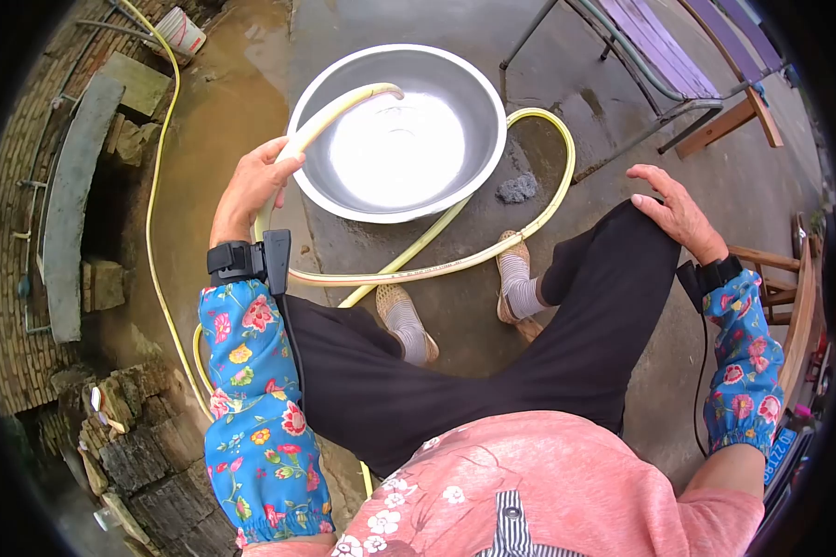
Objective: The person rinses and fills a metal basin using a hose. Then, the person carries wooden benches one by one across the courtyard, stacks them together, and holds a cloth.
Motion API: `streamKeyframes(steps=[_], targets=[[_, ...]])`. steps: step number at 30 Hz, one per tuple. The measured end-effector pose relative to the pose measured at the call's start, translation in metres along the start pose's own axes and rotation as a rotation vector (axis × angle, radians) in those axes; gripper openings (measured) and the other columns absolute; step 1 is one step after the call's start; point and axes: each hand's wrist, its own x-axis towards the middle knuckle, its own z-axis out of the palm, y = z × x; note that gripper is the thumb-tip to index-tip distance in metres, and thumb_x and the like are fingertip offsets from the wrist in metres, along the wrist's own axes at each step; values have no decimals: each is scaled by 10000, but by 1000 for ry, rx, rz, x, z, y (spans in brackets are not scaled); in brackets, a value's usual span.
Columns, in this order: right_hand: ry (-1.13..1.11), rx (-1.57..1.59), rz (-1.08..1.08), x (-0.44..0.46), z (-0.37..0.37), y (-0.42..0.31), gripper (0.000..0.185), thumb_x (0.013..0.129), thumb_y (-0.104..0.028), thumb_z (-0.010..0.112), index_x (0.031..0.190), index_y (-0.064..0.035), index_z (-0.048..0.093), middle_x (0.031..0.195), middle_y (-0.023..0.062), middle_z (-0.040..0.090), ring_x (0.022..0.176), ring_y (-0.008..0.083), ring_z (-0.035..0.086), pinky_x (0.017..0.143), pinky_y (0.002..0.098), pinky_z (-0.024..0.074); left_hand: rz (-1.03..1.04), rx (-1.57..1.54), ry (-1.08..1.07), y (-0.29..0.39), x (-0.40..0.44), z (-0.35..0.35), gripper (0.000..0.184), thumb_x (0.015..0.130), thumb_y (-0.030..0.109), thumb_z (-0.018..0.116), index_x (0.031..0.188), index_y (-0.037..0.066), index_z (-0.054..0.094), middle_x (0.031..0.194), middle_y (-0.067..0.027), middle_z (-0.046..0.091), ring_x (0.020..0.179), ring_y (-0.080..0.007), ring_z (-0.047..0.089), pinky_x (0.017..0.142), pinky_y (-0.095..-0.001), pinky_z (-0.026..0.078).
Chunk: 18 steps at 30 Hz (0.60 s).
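My left hand (pixel 256 186) is wrapped round a yellow hose (pixel 320 121) beside the left rim of a large metal basin (pixel 304 176). The hose end reaches over the basin, and its opening points toward the bright bottom. Behind my hand the hose drops down, then loops across the ground and round the basin's right side. My right hand (pixel 675 212) lies by my right knee with its fingers apart and nothing in it. A dark grey scouring pad (pixel 517 188) is on the wet ground to the right of the basin.
A purple slatted bench (pixel 654 46) with metal legs stands at the upper right, wooden furniture (pixel 798 316) at the right edge. On the left are a stone slab (pixel 79 204), a thin yellow hose (pixel 155 186), a white bucket (pixel 181 32) and stacked stones (pixel 149 446).
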Motion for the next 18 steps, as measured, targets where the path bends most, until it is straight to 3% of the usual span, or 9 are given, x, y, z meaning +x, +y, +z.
streamKeyframes(steps=[4, 9, 18], targets=[[-43, -61, -18, -5, 2, 5, 334, 913, -252, 555, 1168, -37, 524, 1136, 137, 571, 1061, 285, 550, 935, 371, 419, -1, 45, -46, 6, 1, 21, 382, 827, 221, 672, 1170, 61, 630, 705, 11, 518, 496, -64, 436, 421, -235, 360], [-8, 81, 71, 1, 2, -3, 264, 899, -218, 557, 1044, 3, 562, 960, 150, 617, 942, 286, 591, 859, 350, 455, 45, 89, -149, 11, 11, 40, 419, 824, 232, 670, 1201, 58, 614, 690, 16, 517, 529, -66, 455, 445, -232, 388], [8, 112, 96, 2, 3, -4, 218, 887, -178, 562, 968, 25, 577, 865, 129, 623, 835, 224, 608, 784, 312, 471, -30, 169, -260, 4, 8, 7, 402, 828, 204, 664, 1202, 62, 615, 715, 25, 528, 526, -66, 451, 452, -236, 400]])
